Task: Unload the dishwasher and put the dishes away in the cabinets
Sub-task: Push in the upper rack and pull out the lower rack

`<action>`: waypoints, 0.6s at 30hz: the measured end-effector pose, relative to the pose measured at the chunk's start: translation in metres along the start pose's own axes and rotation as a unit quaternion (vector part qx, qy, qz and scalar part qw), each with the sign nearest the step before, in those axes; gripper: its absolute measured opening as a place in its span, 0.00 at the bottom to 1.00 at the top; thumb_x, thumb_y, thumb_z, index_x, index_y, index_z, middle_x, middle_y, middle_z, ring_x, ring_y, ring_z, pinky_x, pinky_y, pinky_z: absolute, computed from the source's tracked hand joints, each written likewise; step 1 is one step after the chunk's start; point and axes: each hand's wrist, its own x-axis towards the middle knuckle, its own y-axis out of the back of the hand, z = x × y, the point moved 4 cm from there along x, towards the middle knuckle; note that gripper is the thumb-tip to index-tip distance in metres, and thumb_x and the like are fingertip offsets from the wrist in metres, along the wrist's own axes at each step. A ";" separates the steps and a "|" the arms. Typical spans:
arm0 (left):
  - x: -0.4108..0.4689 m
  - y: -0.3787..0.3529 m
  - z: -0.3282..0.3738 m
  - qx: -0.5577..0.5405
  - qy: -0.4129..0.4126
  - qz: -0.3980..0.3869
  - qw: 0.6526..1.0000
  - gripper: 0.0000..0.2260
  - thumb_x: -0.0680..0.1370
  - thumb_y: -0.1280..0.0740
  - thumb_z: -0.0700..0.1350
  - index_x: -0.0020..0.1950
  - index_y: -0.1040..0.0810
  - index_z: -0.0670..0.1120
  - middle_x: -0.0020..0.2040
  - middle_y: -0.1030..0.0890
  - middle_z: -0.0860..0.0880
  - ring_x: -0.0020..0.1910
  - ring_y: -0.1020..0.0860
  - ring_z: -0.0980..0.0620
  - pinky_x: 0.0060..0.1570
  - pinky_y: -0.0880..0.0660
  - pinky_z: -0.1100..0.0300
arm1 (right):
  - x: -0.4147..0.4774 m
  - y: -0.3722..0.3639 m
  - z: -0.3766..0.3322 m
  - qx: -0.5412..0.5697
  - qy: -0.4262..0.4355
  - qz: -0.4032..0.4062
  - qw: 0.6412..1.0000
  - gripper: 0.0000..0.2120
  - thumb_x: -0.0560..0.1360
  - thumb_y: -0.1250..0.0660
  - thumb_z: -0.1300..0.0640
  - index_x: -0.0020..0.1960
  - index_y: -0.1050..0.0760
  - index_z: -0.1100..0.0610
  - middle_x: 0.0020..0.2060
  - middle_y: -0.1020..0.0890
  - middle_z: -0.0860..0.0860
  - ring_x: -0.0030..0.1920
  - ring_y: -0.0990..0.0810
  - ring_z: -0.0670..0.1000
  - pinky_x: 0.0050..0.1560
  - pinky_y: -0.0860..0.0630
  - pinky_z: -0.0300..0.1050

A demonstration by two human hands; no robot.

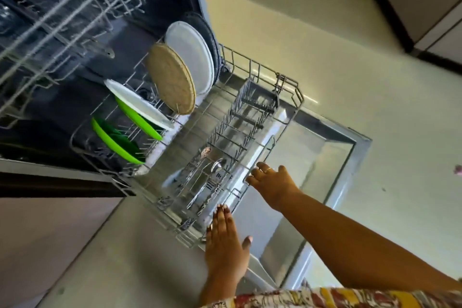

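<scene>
The dishwasher's lower rack [287, 122] is pulled out over the open door [347, 165]. Standing in it are a large white plate [192, 57], a dark plate [212, 37] behind that one, a round woven plate [171, 77], a tilted white plate [137, 104] and two green plates [142, 121] [112, 142]. Spoons and other cutlery [210, 177] lie flat near the rack's front. A grey cutlery basket [255, 100] holds nothing that I can see. My right hand [272, 182] curls its fingers over the rack's front rim. My left hand [225, 240] is flat, its fingertips at that rim.
The upper rack [75, 7] juts out above at the top left, blurred. Cream floor tiles [350, 57] surround the door. Cabinets with a dark plinth [390, 7] stand at the top right. A pale cabinet front [50, 232] is at the lower left.
</scene>
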 end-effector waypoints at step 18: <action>-0.037 -0.049 0.080 0.043 -0.082 -0.120 0.988 0.37 0.79 0.48 0.61 0.76 0.64 0.43 0.78 0.59 0.46 0.77 0.55 0.49 0.74 0.54 0.52 | -0.084 -0.073 0.032 0.040 -0.038 -0.058 0.997 0.35 0.77 0.37 0.56 0.77 0.53 0.51 0.77 0.51 0.51 0.77 0.57 0.54 0.67 0.39 0.64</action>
